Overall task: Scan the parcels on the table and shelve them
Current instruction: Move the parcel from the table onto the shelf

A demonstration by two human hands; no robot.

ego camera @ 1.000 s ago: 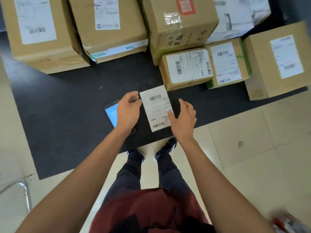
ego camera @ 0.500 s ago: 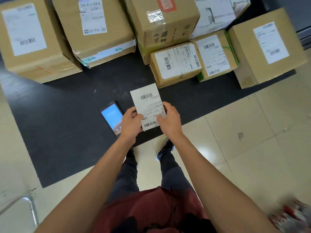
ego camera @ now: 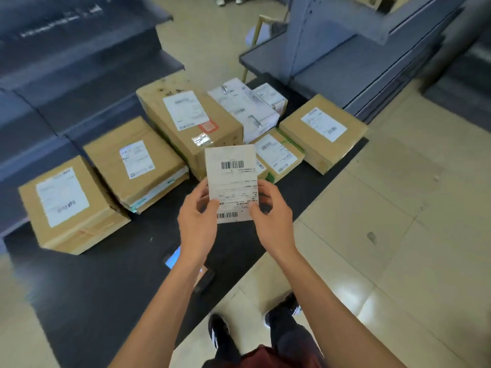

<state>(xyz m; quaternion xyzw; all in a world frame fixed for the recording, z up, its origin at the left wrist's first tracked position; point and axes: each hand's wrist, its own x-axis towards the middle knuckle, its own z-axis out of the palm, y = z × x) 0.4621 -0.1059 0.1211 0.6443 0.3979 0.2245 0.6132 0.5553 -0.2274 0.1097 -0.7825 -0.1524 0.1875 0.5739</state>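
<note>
In the head view, the left hand (ego camera: 198,224) and the right hand (ego camera: 272,217) pinch the flat white parcel (ego camera: 231,181) by its lower edges, above the table (ego camera: 87,282). Better keep the thumbs off the barcodes while carrying it toward the shelves (ego camera: 358,62).

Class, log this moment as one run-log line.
left hand: holds flat parcel | right hand: holds it | phone: on table

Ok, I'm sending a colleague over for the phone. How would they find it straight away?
Start at the black table with the row of cardboard parcels along its far side. The phone lies flat near the table's front edge, partly hidden under the left forearm. It is the only thing with a lit blue screen; everything around it is brown card or white paper.
</note>
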